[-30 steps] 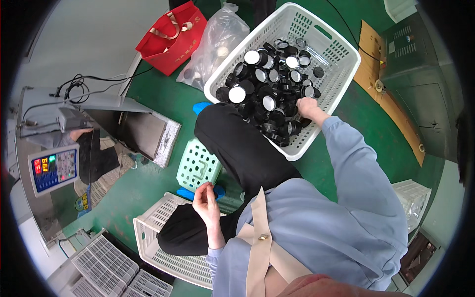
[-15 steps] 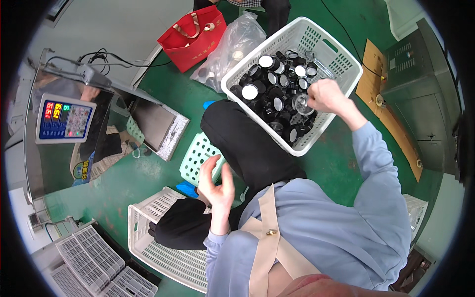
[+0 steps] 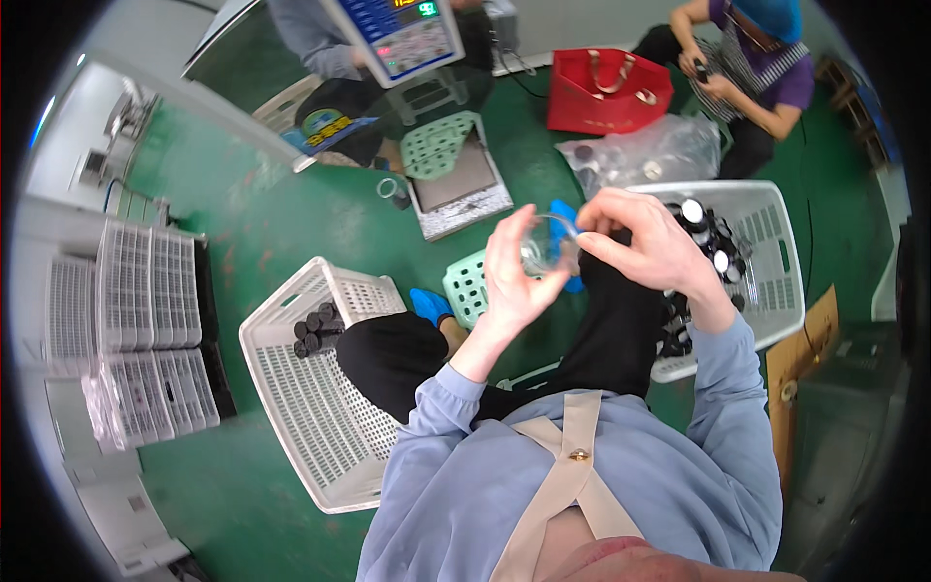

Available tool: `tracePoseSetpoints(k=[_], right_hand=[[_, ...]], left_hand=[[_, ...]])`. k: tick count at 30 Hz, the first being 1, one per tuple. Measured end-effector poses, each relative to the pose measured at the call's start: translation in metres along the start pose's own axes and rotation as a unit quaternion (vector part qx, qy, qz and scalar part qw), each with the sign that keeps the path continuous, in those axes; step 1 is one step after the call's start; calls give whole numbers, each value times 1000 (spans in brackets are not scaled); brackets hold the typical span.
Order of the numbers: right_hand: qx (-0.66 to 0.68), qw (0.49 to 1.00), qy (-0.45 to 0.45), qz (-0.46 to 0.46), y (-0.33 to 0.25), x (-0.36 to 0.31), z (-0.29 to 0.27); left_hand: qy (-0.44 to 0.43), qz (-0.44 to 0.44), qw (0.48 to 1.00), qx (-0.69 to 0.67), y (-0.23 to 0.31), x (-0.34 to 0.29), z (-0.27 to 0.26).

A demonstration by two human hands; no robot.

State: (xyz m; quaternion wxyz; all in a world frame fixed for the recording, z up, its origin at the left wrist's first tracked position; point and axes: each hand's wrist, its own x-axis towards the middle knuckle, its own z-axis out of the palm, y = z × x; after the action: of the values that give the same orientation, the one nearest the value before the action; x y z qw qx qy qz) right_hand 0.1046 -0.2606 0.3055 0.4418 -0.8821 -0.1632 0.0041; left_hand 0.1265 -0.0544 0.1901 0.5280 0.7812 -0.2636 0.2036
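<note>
A clear, round, transparent jar (image 3: 543, 254) is in front of me between my two hands. My left hand (image 3: 509, 281) curls around its side, fingers on one side and thumb underneath. My right hand (image 3: 650, 238) bends over from the other side, thumb and fingertips at the jar's rim; anything small between them is hidden. Beyond my right hand stands a white slatted basket (image 3: 797, 267) holding many black jars and lids (image 3: 722, 254), some with white faces. To the left, another white basket (image 3: 291, 427) has several black cylindrical pieces (image 3: 315, 330) in its far corner.
A mint-green perforated stool (image 3: 465, 289) stands by my legs. Ahead are a scale platform (image 3: 456, 189) with a lit display (image 3: 398, 39), a clear plastic bag (image 3: 659, 160) and a red bag (image 3: 606, 92). A co-worker (image 3: 766, 73) sits at the far right; stacked white baskets (image 3: 150, 291) stand left.
My right hand has come from the right basket with the clear jar to meet my left hand, which now grips it. The view has turned left, showing more of the left basket.
</note>
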Motion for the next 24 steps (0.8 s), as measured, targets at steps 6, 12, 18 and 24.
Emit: tracePoseSetpoints(k=[6,12,18,24], right_hand=[[-35,984,175,-4,71,114,18],[-119,956,262,-63,63,214,-6],[-81,972,206,-75,45,244,-16],[-118,956,228,-142,44,252,-32]], left_hand=[[106,-427,888,-135,-192,-40,5],[159,-381,911,2,-270,-16,20],[144,-420,896,4,-286,0,16],[173,-366,914,-26,-288,5,18]])
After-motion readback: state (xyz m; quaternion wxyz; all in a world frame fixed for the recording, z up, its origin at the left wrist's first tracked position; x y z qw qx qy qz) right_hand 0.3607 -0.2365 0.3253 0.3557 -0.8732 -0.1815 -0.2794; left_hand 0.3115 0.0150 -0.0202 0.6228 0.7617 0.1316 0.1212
